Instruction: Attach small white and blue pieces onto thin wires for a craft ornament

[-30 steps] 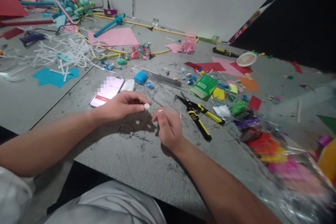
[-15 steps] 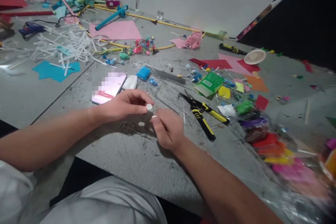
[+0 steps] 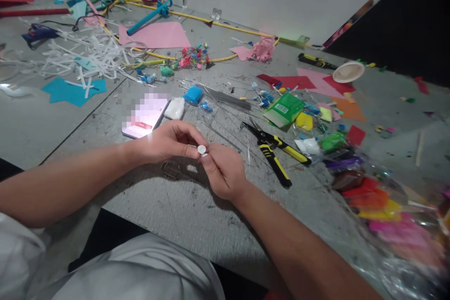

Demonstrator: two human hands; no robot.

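The left hand [image 3: 172, 143] pinches a small white disc [image 3: 201, 149] above a gray table [image 3: 158, 211], its roundish flat face tilted toward the viewer. The right hand [image 3: 225, 172] curls closed just beside it, its grip unclear. Below, a wire racket shape [image 3: 171, 170] lies lengthwise, hoop left, handle pointing right.

This looks like a handicraft workspace, a makeshift workshop: the scuffed grey surface [image 3: 197, 227] is strewn with a pink paper sheet [image 3: 158, 35] and a tangle of white strips [image 3: 94, 54] toward the upper left. Yellow-and-black pliers [image 3: 270, 151] lie right of centre near a bundle of thin grey rods [image 3: 228, 100], while bright plastic packets [image 3: 369, 194] crowd the lower right and a plain pale panel [image 3: 281, 0] stands behind.
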